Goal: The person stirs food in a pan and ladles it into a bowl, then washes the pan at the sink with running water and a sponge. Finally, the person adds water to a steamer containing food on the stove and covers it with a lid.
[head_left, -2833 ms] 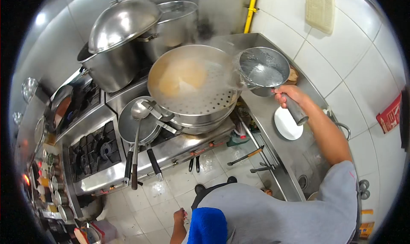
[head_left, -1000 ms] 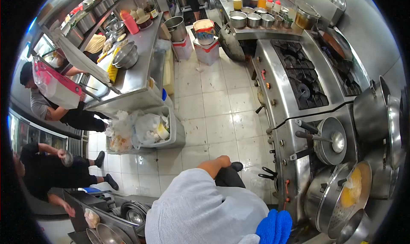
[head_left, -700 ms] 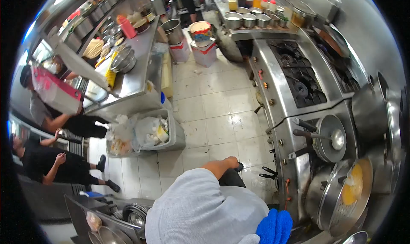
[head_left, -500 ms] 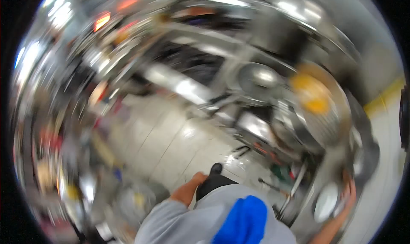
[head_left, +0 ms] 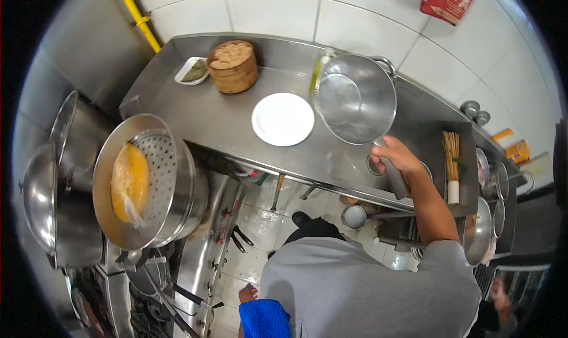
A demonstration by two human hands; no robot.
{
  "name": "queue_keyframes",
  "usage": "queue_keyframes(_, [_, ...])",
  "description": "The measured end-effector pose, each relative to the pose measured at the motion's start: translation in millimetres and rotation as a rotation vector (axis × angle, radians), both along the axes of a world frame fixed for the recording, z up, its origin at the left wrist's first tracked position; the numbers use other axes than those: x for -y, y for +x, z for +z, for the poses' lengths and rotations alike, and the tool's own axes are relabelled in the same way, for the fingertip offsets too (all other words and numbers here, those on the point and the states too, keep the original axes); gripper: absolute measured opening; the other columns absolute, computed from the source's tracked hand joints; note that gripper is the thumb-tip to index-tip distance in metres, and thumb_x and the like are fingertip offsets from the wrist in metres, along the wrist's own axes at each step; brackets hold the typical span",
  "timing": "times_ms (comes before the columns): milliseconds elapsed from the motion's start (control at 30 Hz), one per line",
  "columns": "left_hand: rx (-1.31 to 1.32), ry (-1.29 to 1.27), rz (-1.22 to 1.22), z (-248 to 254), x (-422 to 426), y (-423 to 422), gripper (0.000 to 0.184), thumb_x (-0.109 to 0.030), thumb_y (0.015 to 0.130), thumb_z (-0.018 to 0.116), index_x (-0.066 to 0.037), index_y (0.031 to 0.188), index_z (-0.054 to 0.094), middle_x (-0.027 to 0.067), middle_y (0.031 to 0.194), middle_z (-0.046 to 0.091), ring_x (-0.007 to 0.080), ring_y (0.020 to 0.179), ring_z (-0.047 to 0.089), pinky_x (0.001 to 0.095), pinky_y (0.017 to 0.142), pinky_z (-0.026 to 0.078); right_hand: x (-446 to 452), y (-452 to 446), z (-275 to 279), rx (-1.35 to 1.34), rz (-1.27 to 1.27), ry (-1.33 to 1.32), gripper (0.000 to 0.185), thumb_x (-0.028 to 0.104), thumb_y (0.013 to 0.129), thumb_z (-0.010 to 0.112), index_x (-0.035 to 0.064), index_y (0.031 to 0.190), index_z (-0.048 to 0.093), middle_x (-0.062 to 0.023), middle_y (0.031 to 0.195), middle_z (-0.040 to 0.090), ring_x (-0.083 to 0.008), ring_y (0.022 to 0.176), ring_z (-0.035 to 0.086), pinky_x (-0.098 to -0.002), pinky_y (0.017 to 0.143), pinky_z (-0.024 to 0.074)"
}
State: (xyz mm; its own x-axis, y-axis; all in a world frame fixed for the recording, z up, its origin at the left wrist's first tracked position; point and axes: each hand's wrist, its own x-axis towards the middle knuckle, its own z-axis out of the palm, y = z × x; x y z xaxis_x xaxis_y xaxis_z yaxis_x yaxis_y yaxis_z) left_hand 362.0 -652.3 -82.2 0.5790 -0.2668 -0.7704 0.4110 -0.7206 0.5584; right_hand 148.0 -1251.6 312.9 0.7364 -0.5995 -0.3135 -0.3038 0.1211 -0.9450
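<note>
My right hand (head_left: 397,154) is closed around the handle of a deep metal saucepan (head_left: 364,110), which is tilted so its inside shows. The pan is over the steel counter (head_left: 231,122), to the right of a round white plate (head_left: 283,119). A pump bottle with yellow-green liquid (head_left: 318,72) stands partly hidden behind the pan's rim. Low at my side, my left hand (head_left: 249,292) has its fingers curled; whether anything is inside them is too small to make out. A blue cloth (head_left: 264,318) lies close to it.
A bamboo steamer (head_left: 234,72) and a small white dish with something green (head_left: 193,70) stand at the back left. Left of me is a big perforated steamer pot (head_left: 161,160) holding a yellow bag (head_left: 130,184). Bundled sticks (head_left: 451,160) lie in the sink at right.
The blurred view has turned from the stove and floor to the counter. My right hand, earlier by the white plate with no pan visible in it, now grips the saucepan.
</note>
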Motion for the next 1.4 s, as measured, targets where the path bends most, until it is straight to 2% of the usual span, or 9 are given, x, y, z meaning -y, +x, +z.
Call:
queue_keyframes(500, [0.060,-0.092,-0.192,60.7,113.0,43.0,0.031,-0.032,0.083,0.054,-0.002,0.084,0.062,0.0081,0.076,0.063,0.0170,0.067,0.061,0.0298,0.052,0.046,63.0,-79.3,-162.7,-0.305,-0.376,0.388,0.029,0.032,0.085,0.059,0.0047,0.077,0.058,-0.0045,0.062,0.055,-0.0141,0.053,0.052,-0.0274,0.050,0.0423])
queue_keyframes(600, [-0.038,0.056,-0.059,27.2,64.8,56.9,0.034,-0.034,0.081,0.057,-0.001,0.088,0.064,0.0082,0.080,0.065,0.0138,0.070,0.062,0.0288,0.054,0.048,84.7,-85.8,-204.9,-0.460,-0.256,0.177,0.037,0.044,0.082,0.059,0.0070,0.078,0.061,-0.0049,0.066,0.057,-0.0164,0.055,0.050,-0.0303,0.052,0.0391])
queue_keyframes(633, [0.092,-0.063,-0.316,27.8,37.6,62.7,0.031,-0.034,0.081,0.059,-0.007,0.097,0.064,0.0065,0.083,0.064,0.0155,0.073,0.062,0.0323,0.058,0.049,84.1,-80.3,-202.2,-0.522,-0.284,0.117,0.036,0.042,0.082,0.060,0.0064,0.085,0.062,-0.0050,0.068,0.058,-0.0146,0.057,0.049,-0.0298,0.051,0.0377])
queue_keyframes(667, [-0.194,-0.013,0.140,51.7,34.0,61.6,0.029,-0.034,0.083,0.058,-0.013,0.101,0.063,0.0049,0.088,0.063,0.0174,0.080,0.061,0.0378,0.064,0.049,110.5,-88.7,-212.7,-0.834,0.045,0.015,0.039,0.043,0.082,0.060,0.0056,0.092,0.062,-0.0047,0.073,0.059,-0.0152,0.053,0.048,-0.0328,0.048,0.0380])
queue_keyframes(700, [-0.268,-0.082,0.205,70.4,16.3,63.5,0.031,-0.036,0.084,0.057,-0.016,0.107,0.059,0.0035,0.097,0.060,0.0189,0.088,0.058,0.0424,0.069,0.048,115.3,-94.1,-243.7,-0.759,-0.198,-0.159,0.036,0.038,0.084,0.059,0.0048,0.097,0.062,-0.0053,0.071,0.060,-0.0160,0.051,0.050,-0.0324,0.045,0.0409])
queue_keyframes(767, [-0.340,-0.079,0.240,127.6,-1.8,67.6,0.033,-0.036,0.085,0.056,-0.020,0.114,0.055,0.0028,0.107,0.057,0.0164,0.093,0.057,0.0388,0.071,0.049,158.1,-115.6,-262.4,-1.058,0.069,-0.547,0.043,0.038,0.083,0.058,0.0009,0.105,0.060,-0.0138,0.086,0.061,-0.0220,0.065,0.059,-0.0327,0.049,0.0471])
queue_keyframes(933, [-0.366,-0.199,0.077,259.2,-36.6,57.7,0.039,-0.043,0.086,0.053,-0.012,0.111,0.056,0.0048,0.096,0.060,0.0159,0.089,0.061,0.0327,0.071,0.052,125.3,19.2,-129.4,-0.895,0.130,-0.336,0.032,0.027,0.085,0.054,-0.0020,0.077,0.061,-0.0126,0.067,0.064,-0.0210,0.051,0.062,-0.0327,0.043,0.0491])
queue_keyframes(1167, [-0.341,-0.162,-0.249,327.3,-36.2,43.5,0.046,-0.044,0.088,0.051,-0.006,0.111,0.057,0.0060,0.095,0.063,0.0164,0.084,0.063,0.0299,0.069,0.052,-55.4,268.7,66.3,-0.407,0.645,-0.557,0.027,0.027,0.087,0.054,0.0014,0.093,0.061,-0.0071,0.077,0.064,-0.0136,0.060,0.062,-0.0243,0.053,0.0471])
queue_keyframes(1400, [0.294,-0.731,0.474,385.3,-7.3,101.4,0.036,-0.024,0.090,0.053,0.001,0.114,0.055,0.0079,0.097,0.063,0.0164,0.088,0.060,0.0300,0.071,0.049,-74.6,472.4,94.1,-0.189,0.909,-0.723,0.027,0.030,0.086,0.055,0.0041,0.092,0.061,-0.0040,0.077,0.061,-0.0134,0.067,0.061,-0.0253,0.057,0.0470])
